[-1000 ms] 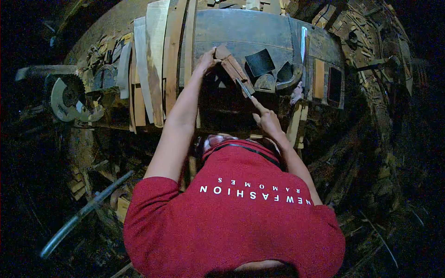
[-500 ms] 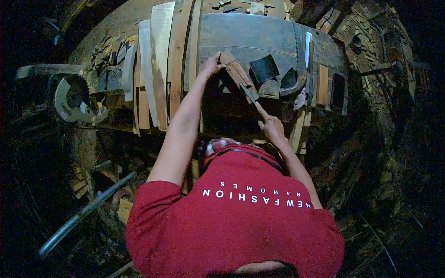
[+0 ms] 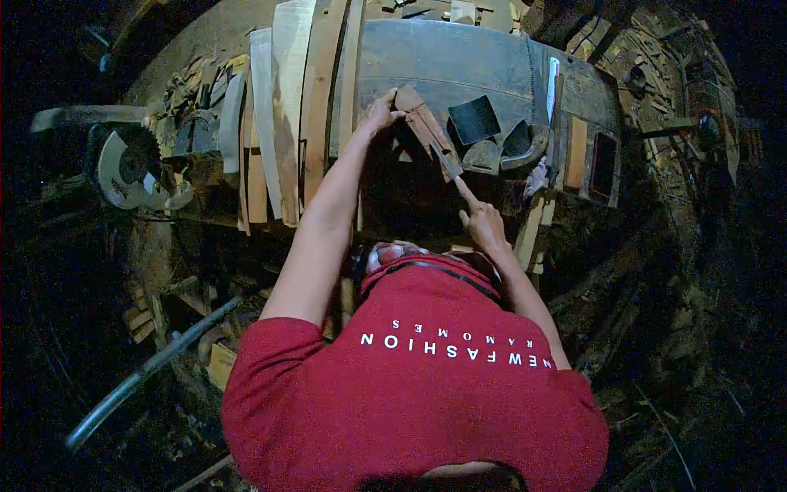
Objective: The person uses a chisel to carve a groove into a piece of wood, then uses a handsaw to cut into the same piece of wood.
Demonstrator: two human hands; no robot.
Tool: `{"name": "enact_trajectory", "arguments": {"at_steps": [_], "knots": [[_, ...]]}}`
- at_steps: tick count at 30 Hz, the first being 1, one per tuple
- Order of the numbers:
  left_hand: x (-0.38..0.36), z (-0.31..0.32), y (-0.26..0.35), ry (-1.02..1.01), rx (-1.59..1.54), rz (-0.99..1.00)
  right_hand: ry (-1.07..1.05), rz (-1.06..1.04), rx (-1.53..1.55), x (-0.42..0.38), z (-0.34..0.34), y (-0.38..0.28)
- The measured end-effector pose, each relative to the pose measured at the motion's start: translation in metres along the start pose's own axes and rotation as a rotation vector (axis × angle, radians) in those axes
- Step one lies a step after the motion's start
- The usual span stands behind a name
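My left hand [image 3: 380, 115] is closed on the upper end of a short reddish-brown wooden piece [image 3: 422, 123], which slants over the near edge of the bench. A lengthwise groove or dark line runs along its face. Against its lower right end lies a slim metal-bladed tool [image 3: 445, 161], gripped in my right hand [image 3: 485, 223] with the index finger stretched along it. Most of the tool's handle is hidden by the fingers, and I cannot tell its exact kind. Right beside the wood, a dark square plate [image 3: 474, 120] rests on the bench.
Long wooden boards [image 3: 288, 107] lie across the left of the metal-topped bench [image 3: 426, 53]. A circular saw blade [image 3: 131, 170] stands farther left. At right are a handsaw [image 3: 531, 82], an orange-brown wood block [image 3: 576, 152] and a dark phone-like slab [image 3: 603, 161]. A metal pipe [image 3: 156, 369] slants at lower left.
The whole view has shifted slightly to the right. The blade sits a little farther up along the wooden piece; both hands keep their grips.
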State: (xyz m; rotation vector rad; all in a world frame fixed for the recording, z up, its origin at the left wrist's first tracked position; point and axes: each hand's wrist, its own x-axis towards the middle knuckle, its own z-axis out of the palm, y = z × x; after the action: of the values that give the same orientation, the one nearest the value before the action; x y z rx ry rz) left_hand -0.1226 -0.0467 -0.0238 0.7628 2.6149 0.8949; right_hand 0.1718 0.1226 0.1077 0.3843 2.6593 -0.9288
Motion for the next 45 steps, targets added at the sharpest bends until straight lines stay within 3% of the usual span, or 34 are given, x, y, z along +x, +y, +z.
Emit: {"name": "enact_trajectory", "arguments": {"at_steps": [1,5,7,8,9,11,15,17,18,19,22,24,25,27,33,35,36,38,39,41,45], "knots": [[0.003,0.005,-0.008,0.071,-0.003,0.071,-0.015,-0.001,-0.005,0.007,-0.002,-0.005],[0.010,0.001,-0.008,0.020,0.042,0.086,0.059,-0.096,-0.048,0.054,0.015,-0.007],[0.002,-0.014,0.015,-0.106,-0.053,-0.176,0.093,-0.084,-0.037,0.056,0.007,-0.017],[-0.001,-0.017,0.019,-0.089,-0.517,-0.276,0.085,-0.088,-0.013,0.051,0.005,-0.014],[0.003,-0.007,0.006,-0.087,-0.520,-0.276,0.070,-0.091,0.009,0.043,0.003,-0.010],[0.014,0.016,-0.029,0.024,0.044,0.078,0.014,-0.065,-0.010,0.022,-0.001,-0.004],[0.017,0.014,-0.023,-0.091,0.021,-0.131,-0.040,-0.027,-0.037,0.022,0.009,0.006],[0.025,0.042,-0.054,-0.006,-0.252,-0.193,-0.010,-0.047,-0.012,0.038,0.011,-0.009],[0.005,0.003,0.001,-0.022,0.105,-0.109,0.034,-0.072,-0.014,0.050,0.016,-0.013],[0.004,0.003,0.000,-0.024,0.108,-0.111,0.079,-0.097,-0.014,0.057,0.019,-0.014],[0.014,0.019,-0.024,0.023,0.018,-0.023,0.049,-0.084,0.029,0.046,0.013,-0.008],[0.024,0.033,-0.048,-0.014,-0.311,-0.132,0.022,-0.060,0.047,0.031,0.012,0.000],[0.021,0.022,-0.036,-0.009,-0.309,-0.126,0.029,-0.064,0.046,0.025,0.011,0.002],[0.003,-0.009,0.006,0.000,-0.053,-0.045,-0.012,-0.041,0.023,0.017,0.007,0.004],[0.010,-0.016,0.011,-0.072,0.166,-0.045,0.083,-0.093,0.004,0.064,0.022,-0.008],[0.019,-0.006,-0.001,-0.081,-1.148,-0.712,0.059,-0.084,0.025,0.053,0.013,-0.007],[0.015,-0.010,0.010,-0.081,-1.149,-0.711,0.059,-0.083,0.024,0.044,0.008,-0.006],[-0.001,-0.023,0.040,-0.020,-0.931,-0.486,-0.020,-0.017,0.065,0.022,0.002,-0.004],[-0.001,-0.020,0.031,-0.021,-0.932,-0.491,-0.025,-0.016,0.065,0.019,0.002,-0.002],[0.004,-0.010,0.008,-0.054,-0.260,-0.120,-0.026,0.008,0.054,0.014,0.003,0.000],[0.007,-0.010,0.005,-0.048,-0.201,-0.085,0.016,-0.032,0.044,0.048,0.014,-0.008]]}}
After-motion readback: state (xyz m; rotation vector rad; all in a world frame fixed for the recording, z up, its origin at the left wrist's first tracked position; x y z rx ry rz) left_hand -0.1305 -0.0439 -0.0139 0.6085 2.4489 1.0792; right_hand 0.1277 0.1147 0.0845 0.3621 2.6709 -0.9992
